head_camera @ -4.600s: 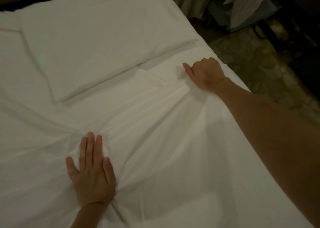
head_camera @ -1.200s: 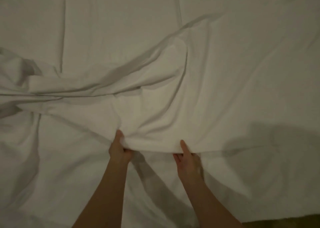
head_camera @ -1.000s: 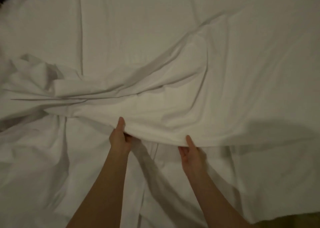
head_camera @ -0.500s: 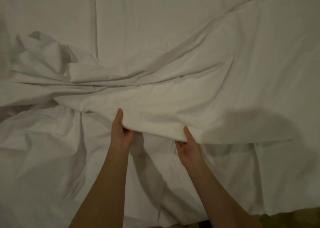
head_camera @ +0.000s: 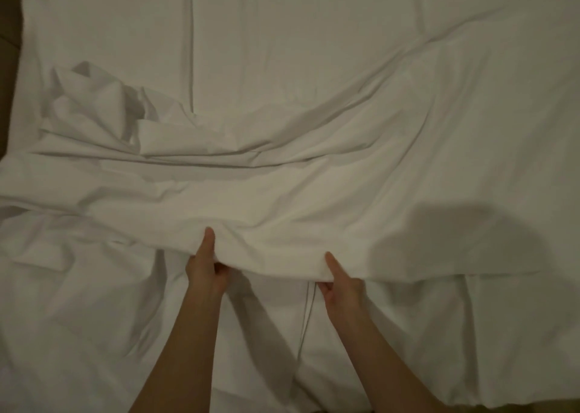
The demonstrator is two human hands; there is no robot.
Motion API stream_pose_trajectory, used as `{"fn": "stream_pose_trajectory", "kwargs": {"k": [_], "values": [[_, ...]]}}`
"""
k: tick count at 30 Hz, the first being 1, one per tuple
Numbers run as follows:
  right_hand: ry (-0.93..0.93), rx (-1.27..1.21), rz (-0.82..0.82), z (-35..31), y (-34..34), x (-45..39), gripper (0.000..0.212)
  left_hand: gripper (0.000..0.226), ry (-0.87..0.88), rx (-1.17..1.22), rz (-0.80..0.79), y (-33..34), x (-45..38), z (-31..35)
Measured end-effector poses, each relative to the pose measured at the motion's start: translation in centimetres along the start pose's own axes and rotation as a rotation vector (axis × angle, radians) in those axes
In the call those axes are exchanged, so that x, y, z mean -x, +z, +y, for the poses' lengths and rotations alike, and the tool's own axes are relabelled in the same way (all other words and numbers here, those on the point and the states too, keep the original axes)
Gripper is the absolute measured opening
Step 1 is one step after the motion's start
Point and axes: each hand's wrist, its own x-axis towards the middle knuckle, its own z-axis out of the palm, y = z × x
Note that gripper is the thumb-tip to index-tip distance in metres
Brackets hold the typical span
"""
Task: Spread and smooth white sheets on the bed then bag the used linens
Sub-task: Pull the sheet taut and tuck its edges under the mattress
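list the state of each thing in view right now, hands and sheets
left hand: pinches the top sheet's near edge, thumb on top
right hand: pinches the same edge, thumb on top
top sheet: near edge lifted, creased, bunched at the far left
bottom sheet: lying on the bed, wrinkled

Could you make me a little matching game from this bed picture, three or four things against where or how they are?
Things:
1. left hand
2. right hand
3. bunched folds
4. shadow

States:
A. dark patch on the sheet, right side
B. heaped, far left
C. pinches the sheet edge, nearer the middle
D. pinches the sheet edge, beside the shadow

Pairs: 1-C, 2-D, 3-B, 4-A
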Motion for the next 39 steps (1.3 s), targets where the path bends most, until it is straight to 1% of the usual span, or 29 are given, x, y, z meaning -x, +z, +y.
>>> {"fn": "stream_pose_trajectory", "kwargs": {"k": [1,5,6,7,8,9,10,11,12,13,14,15,16,18,19,20,22,24,25,27,29,30,31,32,33,35,37,39], "values": [[-0.015,-0.005,0.028,0.1,0.0,0.2,0.045,0.035,0.037,-0.015,0.028,0.1,0.3,0.1],[-0.045,0.034,0.162,1.1,-1.3,0.0,0.037,0.030,0.103,-0.182,0.289,-3.4,1.2,-1.9],[-0.036,0.088,0.186,1.1,-1.6,-0.2,0.035,0.032,0.125,-0.191,0.332,-4.3,1.1,-2.2],[-0.006,0.192,0.194,0.7,-1.7,-0.3,0.031,0.036,0.161,-0.160,0.385,-4.8,0.7,-2.1],[0.037,0.375,0.158,-0.2,-1.6,-0.1,0.024,0.041,0.205,-0.093,0.448,-4.9,0.1,-1.5],[0.099,0.610,0.077,-1.4,-1.4,0.3,0.018,0.046,0.284,-0.037,0.518,-4.5,-0.5,-0.4],[0.188,0.875,-0.044,-2.7,-1.2,0.7,0.024,0.048,0.402,-0.032,0.576,-3.8,-1.0,0.9],[0.303,1.128,-0.169,-4.0,-0.9,1.2,0.037,0.049,0.542,-0.103,0.612,-2.5,-1.1,2.3],[0.407,1.343,-0.287,-5.2,-0.3,1.6,0.048,0.053,0.688,-0.213,0.606,-1.1,-0.9,3.5],[0.473,1.494,-0.380,-6.1,0.4,1.9,0.056,0.055,0.847,-0.346,0.552,0.4,-0.6,4.4],[0.481,1.588,-0.439,-6.7,1.2,2.0,0.058,0.056,0.989,-0.498,0.470,2.1,-0.3,4.8],[0.432,1.626,-0.466,-7.2,2.3,1.9,0.057,0.054,1.085,-0.644,0.354,4.0,0.2,5.0],[0.333,1.626,-0.475,-7.5,3.4,1.6,0.054,0.052,1.132,-0.773,0.212,5.8,0.4,4.9],[0.046,1.524,-0.476,-7.9,6.1,0.7,0.040,0.046,1.174,-1.004,-0.106,9.7,0.6,4.2],[-0.103,1.433,-0.467,-8.3,7.6,0.0,0.031,0.043,1.187,-1.125,-0.228,11.5,0.7,3.8],[-0.243,1.335,-0.450,-8.8,8.9,-0.9,0.023,0.040,1.202,-1.235,-0.318,13.2,0.5,3.3],[-0.528,1.213,-0.394,-10.4,11.7,-3.0,0.015,0.036,1.206,-1.410,-0.406,16.2,0.1,2.7],[-0.773,1.147,-0.325,-12.6,14.3,-5.0,0.013,0.034,1.181,-1.571,-0.385,18.7,-1.0,2.4],[-0.843,1.108,-0.308,-13.8,15.5,-5.7,0.016,0.035,1.148,-1.672,-0.350,19.6,-1.7,2.4],[-0.900,1.074,-0.312,-16.2,18.0,-7.1,0.024,0.046,1.027,-1.889,-0.285,20.9,-3.1,2.6],[-0.955,1.183,-0.338,-17.8,19.9,-8.7,0.033,0.066,0.891,-2.053,-0.262,21.4,-4.0,3.3],[-1.022,1.309,-0.372,-18.3,20.6,-9.6,0.039,0.072,0.856,-2.103,-0.267,21.6,-4.4,3.7],[-1.090,1.467,-0.418,-18.5,21.1,-10.5,0.045,0.073,0.862,-2.132,-0.283,21.8,-4.8,4.2],[-1.141,1.635,-0.464,-18.7,21.4,-11.3,0.051,0.068,0.897,-2.134,-0.306,21.9,-5.3,4.7],[-1.176,1.780,-0.494,-18.8,21.7,-12.0,0.056,0.057,0.954,-2.109,-0.317,22.0,-5.7,5.4],[-1.278,1.961,-0.480,-19.1,22.5,-12.8,0.062,0.031,1.060,-1.998,-0.271,22.5,-6.3,7.1],[-1.465,2.015,-0.406,-19.2,23.4,-13.1,0.067,0.015,1.132,-1.907,-0.232,23.5,-6.8,8.9],[-1.559,2.043,-0.376,-19.7,24.6,-13.4,0.069,0.012,1.129,-1.845,-0.241,24.8,-7.3,10.5]]}}
